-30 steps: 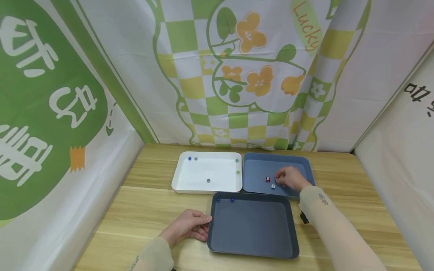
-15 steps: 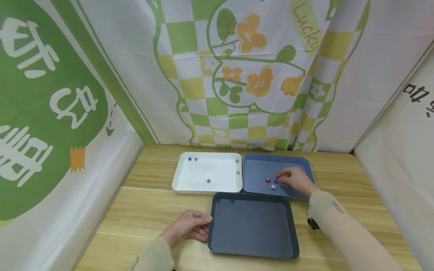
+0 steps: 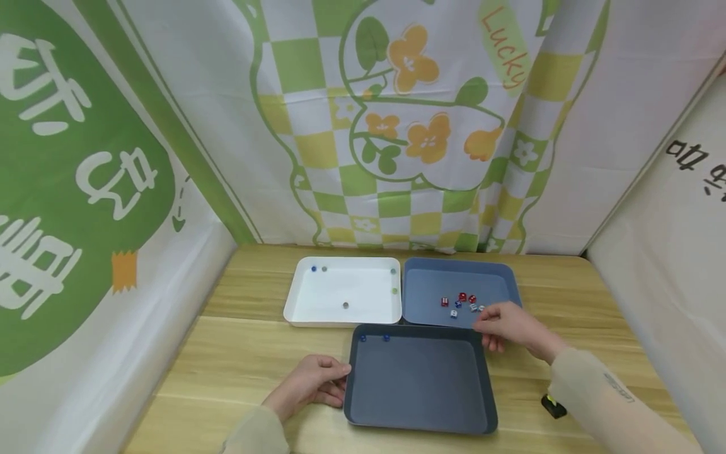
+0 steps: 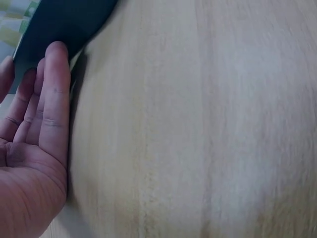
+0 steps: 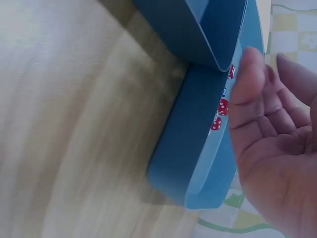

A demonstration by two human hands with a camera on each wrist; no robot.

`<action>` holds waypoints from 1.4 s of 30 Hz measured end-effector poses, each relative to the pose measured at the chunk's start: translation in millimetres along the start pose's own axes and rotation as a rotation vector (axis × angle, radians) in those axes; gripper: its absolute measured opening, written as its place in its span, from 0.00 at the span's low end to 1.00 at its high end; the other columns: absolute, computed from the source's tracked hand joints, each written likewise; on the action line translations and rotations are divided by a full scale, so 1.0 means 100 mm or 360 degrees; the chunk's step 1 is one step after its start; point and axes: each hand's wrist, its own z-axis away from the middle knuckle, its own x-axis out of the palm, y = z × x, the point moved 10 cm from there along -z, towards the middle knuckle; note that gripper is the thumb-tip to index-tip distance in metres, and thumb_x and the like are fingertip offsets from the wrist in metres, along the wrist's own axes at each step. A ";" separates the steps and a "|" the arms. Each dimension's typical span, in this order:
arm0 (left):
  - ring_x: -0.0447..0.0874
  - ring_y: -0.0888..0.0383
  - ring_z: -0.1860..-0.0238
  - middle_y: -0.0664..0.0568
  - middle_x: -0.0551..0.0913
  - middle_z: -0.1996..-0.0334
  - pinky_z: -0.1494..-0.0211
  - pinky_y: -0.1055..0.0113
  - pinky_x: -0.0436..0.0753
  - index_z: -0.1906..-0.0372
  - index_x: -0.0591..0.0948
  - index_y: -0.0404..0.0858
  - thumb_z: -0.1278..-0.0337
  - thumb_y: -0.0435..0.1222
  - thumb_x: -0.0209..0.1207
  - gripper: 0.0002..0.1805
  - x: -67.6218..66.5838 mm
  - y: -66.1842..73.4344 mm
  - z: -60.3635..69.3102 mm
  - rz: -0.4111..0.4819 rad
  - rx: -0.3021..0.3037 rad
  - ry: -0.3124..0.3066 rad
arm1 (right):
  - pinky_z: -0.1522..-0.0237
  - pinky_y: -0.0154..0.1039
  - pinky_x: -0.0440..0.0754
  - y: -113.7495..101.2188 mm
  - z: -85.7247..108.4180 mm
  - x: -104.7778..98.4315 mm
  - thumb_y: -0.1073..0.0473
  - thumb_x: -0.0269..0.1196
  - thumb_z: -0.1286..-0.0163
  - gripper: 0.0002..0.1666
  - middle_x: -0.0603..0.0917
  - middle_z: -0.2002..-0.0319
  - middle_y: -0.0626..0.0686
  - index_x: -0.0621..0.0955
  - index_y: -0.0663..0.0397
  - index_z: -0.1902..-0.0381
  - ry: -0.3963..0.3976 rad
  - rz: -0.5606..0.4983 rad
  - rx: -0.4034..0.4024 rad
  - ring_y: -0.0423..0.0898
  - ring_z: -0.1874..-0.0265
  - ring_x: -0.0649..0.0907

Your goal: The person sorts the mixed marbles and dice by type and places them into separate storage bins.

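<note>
My left hand (image 3: 314, 381) holds the left rim of the dark grey tray (image 3: 420, 384), thumb at the rim and fingers against the outer wall. In the left wrist view, the fingers (image 4: 56, 99) look fairly straight. Two blue dice (image 3: 387, 338) lie at that tray's far left. My right hand (image 3: 513, 328) hovers by the near right edge of the blue tray (image 3: 431, 274), with nothing visible in it. That tray holds several dice: red dice (image 3: 445, 302), a blue die (image 3: 458, 304) and white dice (image 3: 454, 313). The right wrist view shows the fingers loosely bent.
A white tray (image 3: 323, 312) stands left of the blue one, with several small round marbles (image 3: 345, 305) in it. All three trays stand close together on a wooden table (image 3: 244, 340). A patterned curtain (image 3: 397, 208) hangs behind the table.
My right hand has drawn back from the dice toward the near right edge of the blue tray, uncovering more red and white dice. The left hand stays at the dark tray.
</note>
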 end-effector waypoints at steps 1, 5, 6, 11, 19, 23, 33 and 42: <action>0.88 0.57 0.74 0.44 0.87 0.68 0.66 0.61 0.92 0.60 0.84 0.30 0.33 0.43 0.66 0.17 -0.01 0.00 0.01 -0.0003 0.0002 0.0009 | 0.74 0.43 0.87 0.02 0.03 0.03 0.55 0.64 0.25 0.19 0.85 0.73 0.58 0.81 0.71 0.55 -0.0026 -0.0006 0.0011 0.45 0.78 0.83; 0.87 0.58 0.75 0.44 0.87 0.67 0.68 0.65 0.91 0.59 0.85 0.30 0.33 0.43 0.66 0.17 -0.04 0.05 0.07 -0.0002 0.0010 0.0047 | 0.77 0.41 0.87 0.14 0.13 0.12 0.56 0.64 0.25 0.17 0.84 0.76 0.58 0.80 0.69 0.61 -0.0079 -0.0024 0.0083 0.43 0.82 0.82; 0.87 0.58 0.75 0.44 0.87 0.67 0.69 0.65 0.90 0.59 0.85 0.30 0.33 0.42 0.66 0.16 -0.05 0.07 0.09 0.0000 0.0018 0.0059 | 0.78 0.41 0.87 0.18 0.15 0.14 0.55 0.65 0.25 0.17 0.84 0.76 0.58 0.79 0.68 0.62 -0.0082 -0.0028 0.0112 0.43 0.83 0.82; 0.88 0.57 0.74 0.44 0.87 0.67 0.68 0.65 0.90 0.56 0.83 0.26 0.33 0.39 0.65 0.17 -0.13 0.28 0.21 -0.0002 0.0107 0.0140 | 0.81 0.39 0.87 0.36 0.22 0.28 0.51 0.66 0.26 0.20 0.84 0.78 0.57 0.79 0.66 0.61 -0.0119 -0.0087 0.0267 0.43 0.85 0.83; 0.90 0.53 0.70 0.40 0.87 0.65 0.61 0.61 0.92 0.48 0.80 0.23 0.33 0.35 0.65 0.19 -0.05 0.64 0.28 0.0066 0.0187 0.0226 | 0.82 0.39 0.87 0.54 0.23 0.47 0.51 0.63 0.24 0.18 0.85 0.78 0.57 0.78 0.65 0.59 -0.0199 -0.0177 0.0265 0.43 0.84 0.84; 0.90 0.53 0.69 0.40 0.86 0.66 0.58 0.59 0.92 0.44 0.77 0.21 0.33 0.34 0.64 0.21 0.09 0.76 0.25 0.0140 0.0218 0.0281 | 0.82 0.39 0.87 0.57 0.23 0.50 0.52 0.62 0.23 0.18 0.85 0.78 0.57 0.77 0.65 0.59 -0.0222 -0.0228 0.0255 0.43 0.84 0.84; 0.91 0.52 0.68 0.40 0.88 0.66 0.58 0.59 0.92 0.45 0.79 0.23 0.34 0.31 0.64 0.18 0.44 0.84 0.05 0.0168 0.0214 0.0428 | 0.81 0.40 0.87 0.61 0.24 0.50 0.52 0.61 0.23 0.18 0.85 0.78 0.57 0.77 0.64 0.59 -0.0211 -0.0266 0.0259 0.43 0.85 0.84; 0.90 0.54 0.73 0.39 0.88 0.69 0.64 0.61 0.92 0.45 0.79 0.22 0.36 0.26 0.63 0.17 0.55 0.75 -0.10 0.0157 0.0228 0.0624 | 0.83 0.38 0.86 0.60 0.24 0.52 0.53 0.61 0.22 0.18 0.84 0.78 0.56 0.75 0.67 0.54 -0.0219 -0.0318 0.0238 0.42 0.85 0.83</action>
